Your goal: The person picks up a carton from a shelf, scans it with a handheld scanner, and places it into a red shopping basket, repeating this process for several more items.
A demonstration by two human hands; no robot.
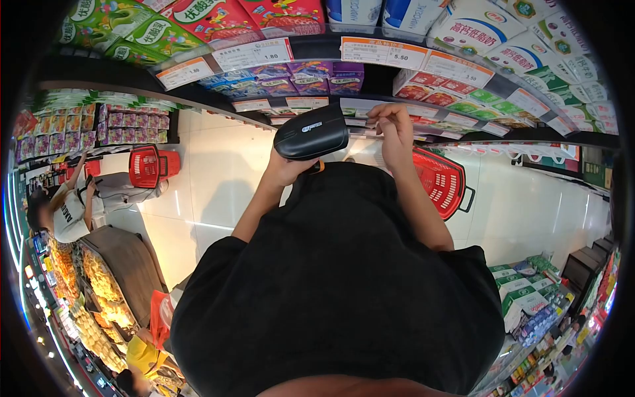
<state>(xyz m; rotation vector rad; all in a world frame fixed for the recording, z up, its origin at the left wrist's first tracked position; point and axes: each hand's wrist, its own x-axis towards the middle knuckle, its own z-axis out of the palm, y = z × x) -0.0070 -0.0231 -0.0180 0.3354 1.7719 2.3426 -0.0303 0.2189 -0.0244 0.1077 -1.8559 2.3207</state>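
Supermarket shelves [311, 47] ahead: left hand [286, 169] grips a black scanner [311, 132], right hand [395, 132] pinches a price tag [357, 108].

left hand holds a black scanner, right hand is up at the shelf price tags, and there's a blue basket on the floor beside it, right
No: the head view shows the basket on the floor is red, not blue. The left hand does hold the black scanner, and the right hand is up at the shelf price tags.
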